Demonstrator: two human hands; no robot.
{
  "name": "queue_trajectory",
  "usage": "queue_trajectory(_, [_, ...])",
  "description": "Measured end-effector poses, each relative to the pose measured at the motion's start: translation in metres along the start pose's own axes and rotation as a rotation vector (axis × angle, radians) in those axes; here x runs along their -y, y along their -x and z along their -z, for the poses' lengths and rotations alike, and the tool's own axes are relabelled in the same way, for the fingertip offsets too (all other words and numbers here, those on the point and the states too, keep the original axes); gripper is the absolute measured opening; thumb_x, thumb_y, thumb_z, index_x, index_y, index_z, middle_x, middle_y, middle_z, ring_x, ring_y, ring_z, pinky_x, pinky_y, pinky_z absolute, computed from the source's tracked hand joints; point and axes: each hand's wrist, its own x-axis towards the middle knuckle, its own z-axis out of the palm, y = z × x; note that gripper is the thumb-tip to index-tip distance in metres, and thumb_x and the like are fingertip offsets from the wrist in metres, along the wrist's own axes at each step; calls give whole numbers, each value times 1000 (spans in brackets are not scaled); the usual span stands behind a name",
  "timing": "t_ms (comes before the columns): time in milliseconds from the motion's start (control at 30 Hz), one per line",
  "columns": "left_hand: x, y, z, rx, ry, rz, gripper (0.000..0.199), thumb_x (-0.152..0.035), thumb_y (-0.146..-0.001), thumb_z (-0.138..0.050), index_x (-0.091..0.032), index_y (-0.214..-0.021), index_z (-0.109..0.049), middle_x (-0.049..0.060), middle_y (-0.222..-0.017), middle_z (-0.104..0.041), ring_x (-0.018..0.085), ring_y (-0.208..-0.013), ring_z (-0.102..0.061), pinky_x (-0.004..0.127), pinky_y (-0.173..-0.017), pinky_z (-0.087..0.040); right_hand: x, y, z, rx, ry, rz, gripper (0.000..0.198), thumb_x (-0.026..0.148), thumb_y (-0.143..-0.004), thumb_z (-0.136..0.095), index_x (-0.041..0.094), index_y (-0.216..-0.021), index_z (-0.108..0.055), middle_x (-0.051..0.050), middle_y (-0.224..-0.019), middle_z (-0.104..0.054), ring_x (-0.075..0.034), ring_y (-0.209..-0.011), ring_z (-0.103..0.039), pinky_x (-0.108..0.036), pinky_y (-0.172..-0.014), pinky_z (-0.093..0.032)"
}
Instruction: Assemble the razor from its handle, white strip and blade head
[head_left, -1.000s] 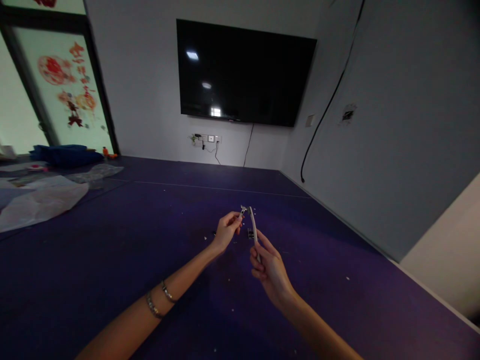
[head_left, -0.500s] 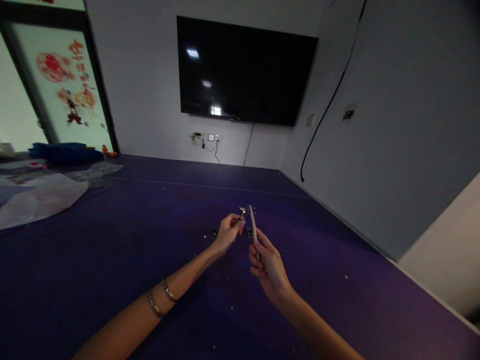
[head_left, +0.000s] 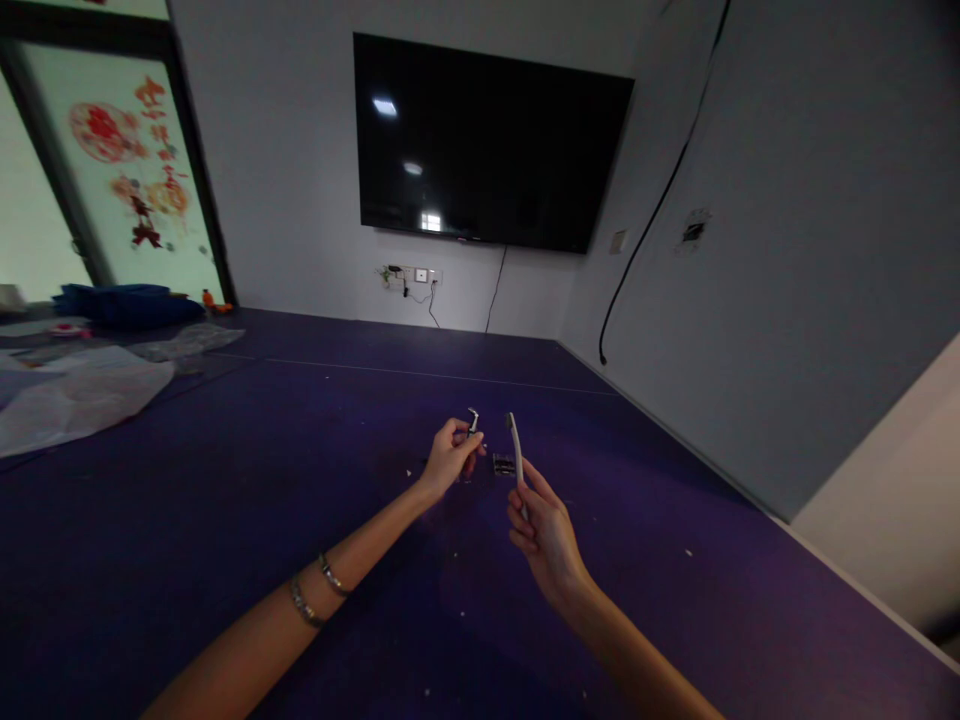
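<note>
In the head view, my right hand (head_left: 546,530) is closed round the handle of a white toothbrush (head_left: 516,445), held upright with its dark bristles at the top, facing left. My left hand (head_left: 448,460) pinches a small shiny metal piece (head_left: 472,418) with a bent tip; its lower part is hidden by the fingers, and its exact kind is too small to tell. The bristles and the metal piece are apart. Behind the toothbrush, a small dark object with lighter bands (head_left: 503,465) lies on the purple surface (head_left: 360,600).
Tiny pale bits are scattered over the surface. Clear plastic sheeting (head_left: 82,400) and a blue cloth bundle (head_left: 124,305) lie at the far left. Beyond are a wall-mounted television (head_left: 487,145), wall sockets (head_left: 421,276) and a black cable (head_left: 652,220) hanging at the right.
My hands have drawn apart: the metal piece has moved left and the toothbrush slightly right, so the bristles are off the metal piece.
</note>
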Motion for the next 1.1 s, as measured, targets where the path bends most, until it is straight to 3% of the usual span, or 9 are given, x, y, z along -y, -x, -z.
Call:
queue_trajectory(133, [-1, 1, 2, -10, -11, 34, 31, -38, -68, -63, -18, -81, -44, -10, -48, -48, 2, -27, -30, 14, -30, -18, 2, -5, 5, 1, 31, 22, 54, 29, -70, -62, 24, -122, -49, 6, -59, -43, -3, -40, -23, -17, -36, -11])
queue_trajectory(433, [2, -2, 5, -18, 46, 64, 34, -44, -75, -51, -13, -85, -59, -6, -53, -46, 4, -35, -34, 17, -34, -23, 3, -12, 13, -22, 110, 97, 49, 39, -72, -61, 25, -118, -50, 7, -57, -42, -3, -38, -23, -17, -36, -11])
queue_trajectory(633, [7, -4, 6, -2, 47, 26, 31, -43, -74, -53, -14, -82, -59, -4, -57, -44, 5, -41, -36, 17, -35, -26, 19, -39, 27, 22, 150, 112, 44, 61, -75, -49, 17, -81, -57, 9, -46, -26, -4, -36, -16, -19, -36, -11])
queue_trajectory(833, [8, 1, 0, -3, 29, -28, 24, -39, -76, -54, -16, -84, -57, -5, -58, -42, 6, -45, -38, 18, -39, -30, 49, -79, 28, -37, 596, 268, 58, 67, -75, -42, 18, -46, -45, 4, -39, -32, -7, -37, -29, -22, -39, -21])
queue_trajectory(1100, [5, 5, -4, -25, 36, -10, 23, -39, -77, -53, -17, -85, -54, -6, -57, -40, 5, -43, -35, 17, -42, -29, 60, -98, 36, -142, 1209, 624, 59, 63, -78, -39, 17, -41, -44, 2, -39, -36, -9, -40, -35, -23, -44, -21])
